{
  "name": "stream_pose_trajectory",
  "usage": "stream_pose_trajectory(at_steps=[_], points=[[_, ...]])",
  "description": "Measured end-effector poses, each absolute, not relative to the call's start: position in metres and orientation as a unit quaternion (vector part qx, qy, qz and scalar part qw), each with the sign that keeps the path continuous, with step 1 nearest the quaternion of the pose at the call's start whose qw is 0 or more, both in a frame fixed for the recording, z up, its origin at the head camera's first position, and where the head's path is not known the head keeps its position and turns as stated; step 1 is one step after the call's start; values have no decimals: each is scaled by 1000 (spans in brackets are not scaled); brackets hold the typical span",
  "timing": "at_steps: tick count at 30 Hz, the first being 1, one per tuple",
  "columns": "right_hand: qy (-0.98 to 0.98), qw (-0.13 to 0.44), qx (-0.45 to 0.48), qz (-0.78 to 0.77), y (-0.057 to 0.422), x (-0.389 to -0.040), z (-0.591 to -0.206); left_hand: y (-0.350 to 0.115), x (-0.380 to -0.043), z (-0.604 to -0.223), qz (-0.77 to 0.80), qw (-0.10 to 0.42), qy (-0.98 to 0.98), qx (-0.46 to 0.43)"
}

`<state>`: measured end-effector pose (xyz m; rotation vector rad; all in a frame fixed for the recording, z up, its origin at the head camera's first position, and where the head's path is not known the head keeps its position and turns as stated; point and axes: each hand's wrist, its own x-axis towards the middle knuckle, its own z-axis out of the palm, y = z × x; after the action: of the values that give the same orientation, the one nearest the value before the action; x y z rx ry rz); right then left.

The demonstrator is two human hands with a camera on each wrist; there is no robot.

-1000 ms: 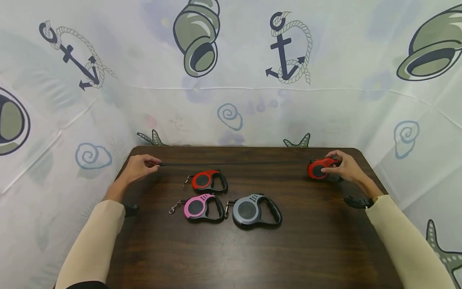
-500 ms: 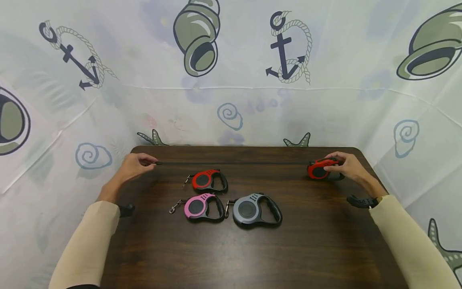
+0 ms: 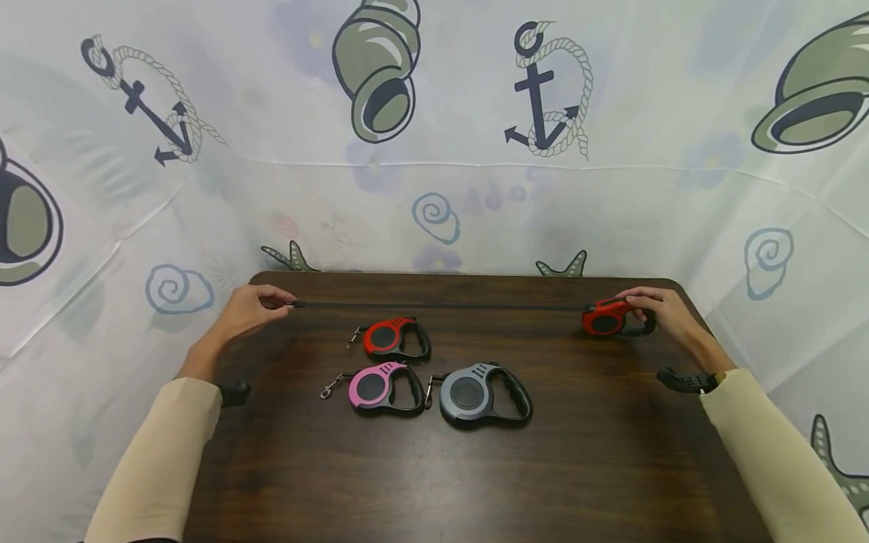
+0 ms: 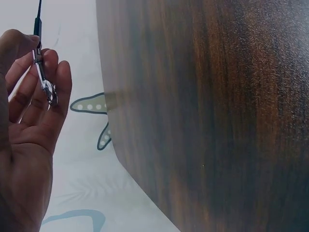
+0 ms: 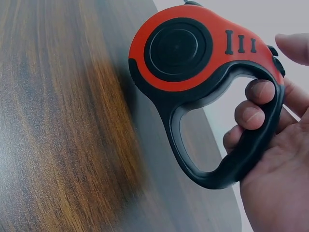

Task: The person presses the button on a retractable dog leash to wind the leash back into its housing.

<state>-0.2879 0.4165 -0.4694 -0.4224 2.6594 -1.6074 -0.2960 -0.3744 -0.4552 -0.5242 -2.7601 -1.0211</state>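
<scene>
My right hand holds a red and black retractable dog leash near the table's far right corner. In the right wrist view its fingers curl through the loop and round the black handle, with the thumb raised near the button. From the casing a thin black cord runs straight along the far edge to my left hand. There, the thumb and fingers pinch the cord's end at the black sleeve above a silver snap clip.
Three more retractable leashes lie on the brown table: a red one, a pink one and a larger grey one. A patterned white cloth hangs behind and beside the table.
My right hand has shifted from the red leash's casing to its handle. My left hand has drawn slightly left, and the cord looks straighter. The three lying leashes have stayed put.
</scene>
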Motion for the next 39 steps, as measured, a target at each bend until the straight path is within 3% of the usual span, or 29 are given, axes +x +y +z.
stream_pose_trajectory(at_steps=[12, 39], points=[[718, 27, -123, -685, 428, -289, -469, -374, -294, -451, -374, 56, -908, -178], [684, 3, -120, -719, 435, -278, -471, -364, -284, -442, -344, 59, -916, -198]])
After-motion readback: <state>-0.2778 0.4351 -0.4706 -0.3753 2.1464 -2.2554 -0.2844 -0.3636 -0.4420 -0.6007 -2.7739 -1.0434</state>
